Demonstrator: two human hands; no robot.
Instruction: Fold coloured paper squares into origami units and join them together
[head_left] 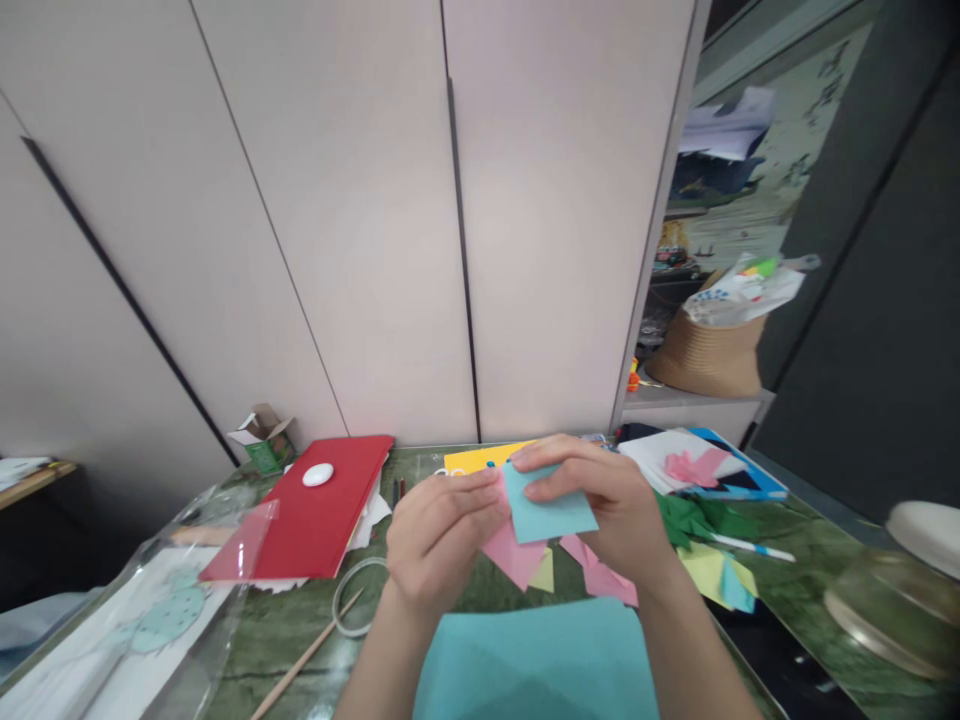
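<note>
Light blue square of paper (550, 508) pinched between both hands, held up above the green marbled tabletop (795, 570), near the table's middle. Right hand (600, 505) grips its top and right edge, fingers curled over the front, thumb hidden behind. Left hand (439, 535) pinches the left edge together with a pink folded paper piece (512, 552) that hangs just below and behind the blue square; fingertips pressed together on the papers. A pale yellow paper scrap (544, 573) peeks out under the pink piece, can't tell if it is held or lying on the table. More pink paper pieces (600, 572) lie under the right wrist.

Large teal paper sheet (536, 660) lies flat at the near edge, between the forearms. Left of the hands: clear tape ring (352, 597), thin wooden stick (304, 660) touching the ring, red rectangular folder (315, 520) with a small white oval object (318, 474) on top. Clear plastic sleeve with a teal cactus print (150, 620) at far left. Yellow paper sheet (480, 457) behind the hands. To the right: green crepe paper (701, 518), white pen (754, 548), yellow and blue paper scraps (720, 575), blue-edged book with pink paper on it (705, 465). Small green and white cardboard box (264, 440) sits by the pale cabinet doors (375, 220).
</note>
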